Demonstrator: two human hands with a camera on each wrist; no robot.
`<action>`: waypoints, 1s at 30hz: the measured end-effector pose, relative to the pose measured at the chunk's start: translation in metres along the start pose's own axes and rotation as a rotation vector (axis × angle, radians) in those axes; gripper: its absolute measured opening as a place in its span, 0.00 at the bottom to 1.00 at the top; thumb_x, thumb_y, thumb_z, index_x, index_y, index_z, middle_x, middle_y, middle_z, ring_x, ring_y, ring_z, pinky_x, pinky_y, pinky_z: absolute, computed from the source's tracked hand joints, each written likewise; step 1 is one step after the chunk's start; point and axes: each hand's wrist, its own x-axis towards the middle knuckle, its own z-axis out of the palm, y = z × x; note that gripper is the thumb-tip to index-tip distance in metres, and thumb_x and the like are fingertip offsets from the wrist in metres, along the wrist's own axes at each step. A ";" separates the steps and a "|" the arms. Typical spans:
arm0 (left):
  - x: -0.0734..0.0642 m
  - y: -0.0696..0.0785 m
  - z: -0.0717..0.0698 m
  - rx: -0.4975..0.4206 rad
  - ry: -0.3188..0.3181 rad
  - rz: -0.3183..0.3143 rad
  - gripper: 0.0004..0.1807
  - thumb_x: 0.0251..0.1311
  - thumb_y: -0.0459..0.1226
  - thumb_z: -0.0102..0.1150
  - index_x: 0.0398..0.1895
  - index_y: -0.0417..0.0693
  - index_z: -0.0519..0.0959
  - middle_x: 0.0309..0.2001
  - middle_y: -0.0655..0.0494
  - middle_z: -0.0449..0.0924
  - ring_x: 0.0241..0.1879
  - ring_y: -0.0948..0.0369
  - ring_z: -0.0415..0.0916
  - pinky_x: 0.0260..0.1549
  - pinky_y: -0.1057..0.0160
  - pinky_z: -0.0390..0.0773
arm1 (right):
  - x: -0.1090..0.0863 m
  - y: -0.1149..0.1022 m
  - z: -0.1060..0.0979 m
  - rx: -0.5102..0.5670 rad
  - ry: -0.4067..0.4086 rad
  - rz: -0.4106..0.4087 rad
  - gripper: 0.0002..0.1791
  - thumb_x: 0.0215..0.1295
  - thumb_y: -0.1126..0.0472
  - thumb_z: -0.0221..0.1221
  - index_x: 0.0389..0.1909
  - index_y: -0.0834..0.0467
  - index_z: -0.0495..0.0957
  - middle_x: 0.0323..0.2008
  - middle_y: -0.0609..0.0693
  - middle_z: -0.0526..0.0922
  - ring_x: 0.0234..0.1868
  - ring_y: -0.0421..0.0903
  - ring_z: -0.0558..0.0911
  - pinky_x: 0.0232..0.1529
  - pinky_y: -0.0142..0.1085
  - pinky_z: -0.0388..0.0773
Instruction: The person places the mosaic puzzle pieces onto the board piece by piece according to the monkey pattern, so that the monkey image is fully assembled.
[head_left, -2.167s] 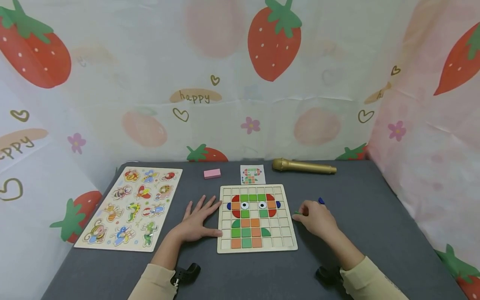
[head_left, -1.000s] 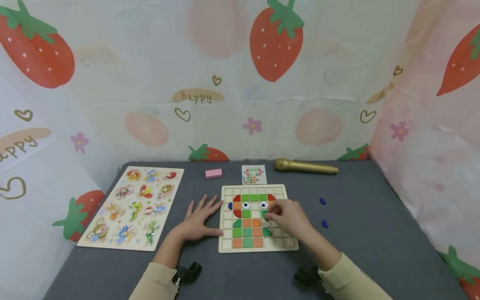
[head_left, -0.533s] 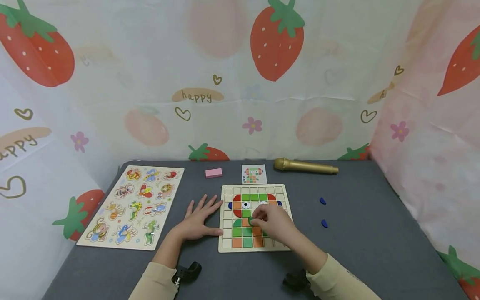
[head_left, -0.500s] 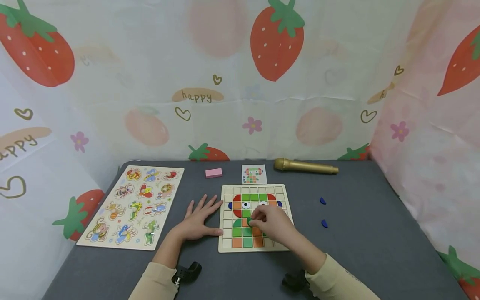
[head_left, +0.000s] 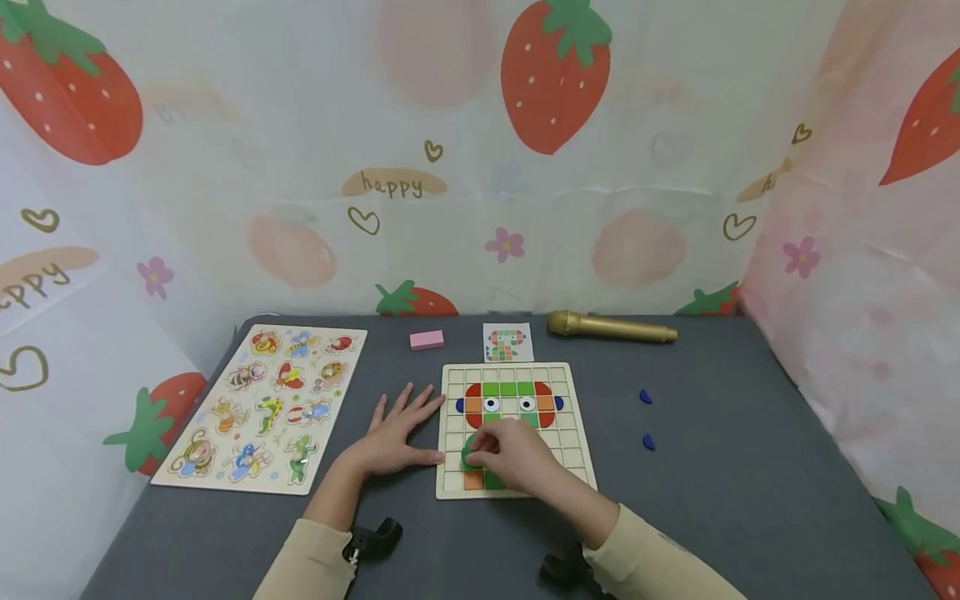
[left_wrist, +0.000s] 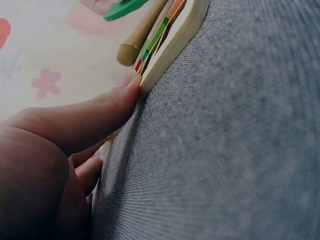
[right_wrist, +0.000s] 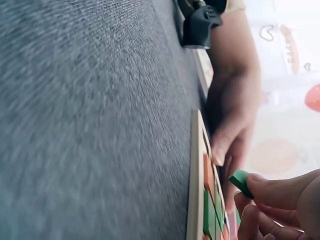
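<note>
My right hand (head_left: 513, 454) hovers over the left half of a wooden grid board (head_left: 576, 442), pinching a green curved tile (right_wrist: 241, 181) between thumb and fingers. In the right wrist view the tile is raised off the board. The board bears red, orange, green and blue tiles, with two eye tiles (head_left: 491, 404) near the top; my right hand hides several lower ones. My left hand (head_left: 390, 442) lies spread on the table, its index fingertip and thumb at the board's left edge. In the left wrist view the thumb (left_wrist: 100, 112) meets that edge.
Two blue tiles (head_left: 648, 442) lie on the grey table (head_left: 735, 467) right of the board. Behind it are a pattern card (head_left: 508, 342), a pink block (head_left: 427, 340) and a gold microphone-shaped object (head_left: 611, 326). An insect puzzle board (head_left: 247, 404) lies at the left.
My right hand has carried the green tile from beside the board's right edge leftward across the board. The left hand has stayed at the board's left edge.
</note>
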 end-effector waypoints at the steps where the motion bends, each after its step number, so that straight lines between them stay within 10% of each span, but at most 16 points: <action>1: 0.001 0.000 -0.001 0.003 0.002 0.001 0.52 0.57 0.61 0.67 0.81 0.61 0.55 0.83 0.53 0.43 0.81 0.46 0.27 0.73 0.37 0.21 | 0.001 -0.002 0.002 -0.007 -0.002 -0.004 0.05 0.63 0.55 0.70 0.30 0.50 0.85 0.24 0.38 0.81 0.25 0.34 0.77 0.29 0.30 0.76; 16: 0.001 0.002 -0.002 0.007 -0.004 -0.016 0.52 0.56 0.62 0.67 0.81 0.62 0.55 0.82 0.54 0.43 0.82 0.47 0.27 0.73 0.37 0.21 | 0.008 -0.009 0.023 -0.218 -0.069 -0.035 0.06 0.62 0.52 0.70 0.27 0.45 0.86 0.21 0.34 0.77 0.23 0.34 0.73 0.25 0.29 0.69; 30: 0.000 0.003 -0.002 0.006 -0.004 -0.014 0.52 0.57 0.60 0.68 0.81 0.61 0.54 0.83 0.54 0.43 0.82 0.46 0.27 0.73 0.37 0.21 | 0.006 -0.003 0.006 -0.174 0.010 0.039 0.15 0.58 0.48 0.73 0.21 0.46 0.77 0.19 0.39 0.75 0.21 0.38 0.72 0.21 0.32 0.66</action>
